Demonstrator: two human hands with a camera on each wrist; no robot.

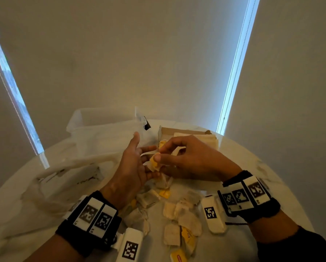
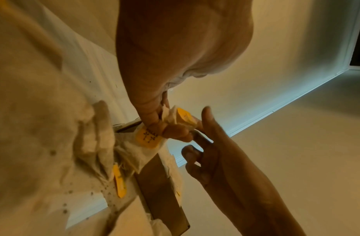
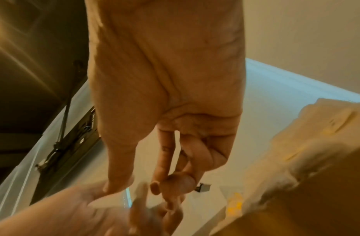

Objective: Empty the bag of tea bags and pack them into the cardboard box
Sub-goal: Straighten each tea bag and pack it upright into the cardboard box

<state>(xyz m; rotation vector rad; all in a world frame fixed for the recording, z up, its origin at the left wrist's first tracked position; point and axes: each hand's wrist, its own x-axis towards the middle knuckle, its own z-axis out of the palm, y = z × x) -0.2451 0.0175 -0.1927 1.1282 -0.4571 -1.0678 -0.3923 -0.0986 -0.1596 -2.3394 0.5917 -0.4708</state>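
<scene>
1. I see both hands raised over the desk, meeting at one small clump of tea bags with yellow tags.
2. Right hand: grip pinching the clump, thumb and forefinger pressed on it.
3. Left hand: thumb up, fingers curled under the clump from the other side, touching it.
4. Box: open, just beyond the grip, pale bags already inside.
5. Loose tea bags lie scattered on the desk below the grip, toward the wrists.
6. Bag: crumpled flat, left of the grip; a clear tub behind it.
</scene>
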